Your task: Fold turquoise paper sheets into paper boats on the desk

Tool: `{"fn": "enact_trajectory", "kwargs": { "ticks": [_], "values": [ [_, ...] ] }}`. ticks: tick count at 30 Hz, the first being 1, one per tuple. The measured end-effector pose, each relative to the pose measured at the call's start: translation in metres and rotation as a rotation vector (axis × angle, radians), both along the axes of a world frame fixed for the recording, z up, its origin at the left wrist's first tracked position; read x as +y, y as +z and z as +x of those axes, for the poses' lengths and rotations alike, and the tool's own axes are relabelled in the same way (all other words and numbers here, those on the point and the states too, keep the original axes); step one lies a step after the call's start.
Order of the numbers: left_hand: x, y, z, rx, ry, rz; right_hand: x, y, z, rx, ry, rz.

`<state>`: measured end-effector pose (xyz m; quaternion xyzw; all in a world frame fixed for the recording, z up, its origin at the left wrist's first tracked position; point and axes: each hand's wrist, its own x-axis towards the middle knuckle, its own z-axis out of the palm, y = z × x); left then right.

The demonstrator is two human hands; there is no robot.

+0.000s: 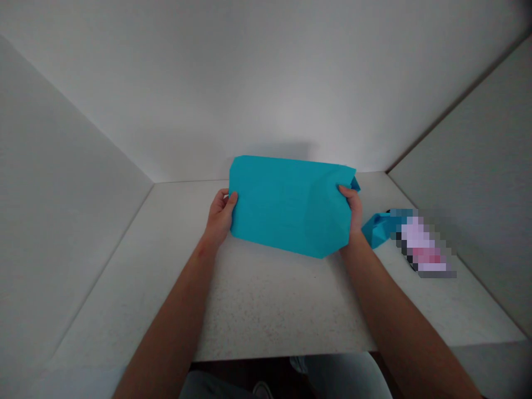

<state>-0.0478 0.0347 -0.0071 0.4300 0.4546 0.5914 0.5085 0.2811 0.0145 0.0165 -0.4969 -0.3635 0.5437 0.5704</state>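
A folded sheet of blue paper is held up above the table, its broad face toward me and its corners folded or cut at a slant. My left hand pinches its left edge, thumb in front and fingers behind. At the right edge, my right hand grips it with the thumb on the front; the other fingers are hidden behind the paper. A small flap sticks out beyond the upper right corner.
To the right on the white table lies a folded blue paper piece, touching or beside a pixelated pinkish object. White panels enclose the table at the back, left and right. My legs show below the front edge.
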Motion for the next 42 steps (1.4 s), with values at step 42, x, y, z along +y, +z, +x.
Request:
{"fn": "enact_trajectory", "kwargs": {
  "ticks": [42],
  "values": [
    [-0.028, 0.002, 0.011, 1.657, -0.177, 0.007, -0.016, -0.002, -0.041, -1.173, -0.004, 0.629]
  ]
}}
